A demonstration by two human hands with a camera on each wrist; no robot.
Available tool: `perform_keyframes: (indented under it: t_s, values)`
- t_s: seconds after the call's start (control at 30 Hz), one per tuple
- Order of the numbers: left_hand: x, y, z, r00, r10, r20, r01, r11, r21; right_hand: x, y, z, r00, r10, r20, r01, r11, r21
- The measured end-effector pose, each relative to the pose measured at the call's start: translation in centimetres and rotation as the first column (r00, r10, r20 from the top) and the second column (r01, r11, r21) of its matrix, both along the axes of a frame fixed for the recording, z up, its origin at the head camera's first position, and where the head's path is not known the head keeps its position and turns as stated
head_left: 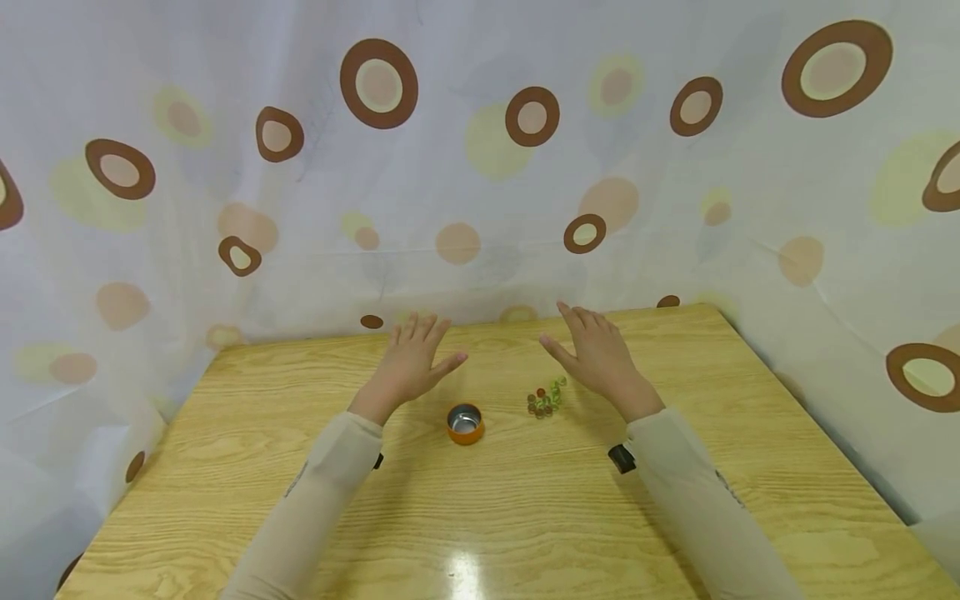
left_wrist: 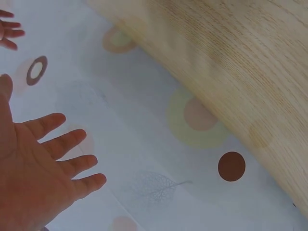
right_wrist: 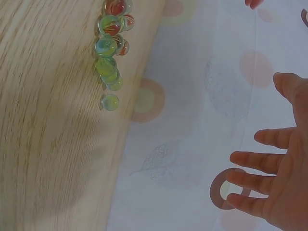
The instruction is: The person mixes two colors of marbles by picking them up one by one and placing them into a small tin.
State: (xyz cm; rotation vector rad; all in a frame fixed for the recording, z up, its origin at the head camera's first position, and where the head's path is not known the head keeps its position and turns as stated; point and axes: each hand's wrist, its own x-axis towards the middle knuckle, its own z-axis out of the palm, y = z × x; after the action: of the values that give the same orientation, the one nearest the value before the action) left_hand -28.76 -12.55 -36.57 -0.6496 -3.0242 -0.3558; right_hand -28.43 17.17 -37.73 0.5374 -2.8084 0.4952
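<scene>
Both hands are held over the wooden table with fingers spread and nothing in them. My left hand (head_left: 408, 364) is up and to the left of a small orange bowl (head_left: 465, 436) with a shiny metal inside. To the right of the bowl lies a loose cluster of glass marbles (head_left: 545, 406), some green, some reddish. Above and to the right of them is my right hand (head_left: 600, 357). In the right wrist view the marbles (right_wrist: 107, 46) are clear glass with coloured swirls, and the right hand (right_wrist: 284, 178) shows straight fingers. The left wrist view shows the left palm (left_wrist: 38, 178).
The wooden table (head_left: 225, 467) has light grain and ends at a back edge just past the hands. A white curtain (head_left: 420, 183) printed with brown, yellow and peach spots hangs behind it and along both sides. A dark wrist strap (head_left: 622, 458) shows at the right sleeve.
</scene>
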Motion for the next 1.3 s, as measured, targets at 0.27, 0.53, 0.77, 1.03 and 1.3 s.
perform_keyframes:
  t_s: [0.27,0.53,0.77,1.03,1.3]
  values:
    - [0.6,-0.1,-0.2,0.999,-0.047,-0.019,0.047,0.999,0.004,0.4,-0.1,0.0,1.0,0.01,0.026,-0.01,1.0,-0.004]
    - [1.0,-0.4,-0.4,0.997,-0.075,-0.001,0.075,0.996,0.049,0.8,-0.3,0.0,0.999,0.029,0.044,-0.029,1.0,-0.005]
    - [1.3,-0.7,-0.6,0.994,-0.101,0.051,0.098,0.994,0.051,1.1,-0.5,-0.1,0.998,0.039,0.052,-0.038,0.999,-0.019]
    - [1.8,-0.7,-0.9,0.987,-0.141,0.076,0.139,0.99,0.034,1.3,-0.5,-0.1,0.997,0.045,0.066,-0.043,0.999,-0.029]
    - [2.2,-0.5,-1.2,0.981,-0.167,0.102,0.168,0.986,-0.001,1.6,-0.4,-0.3,0.996,0.048,0.076,-0.046,0.999,-0.025]
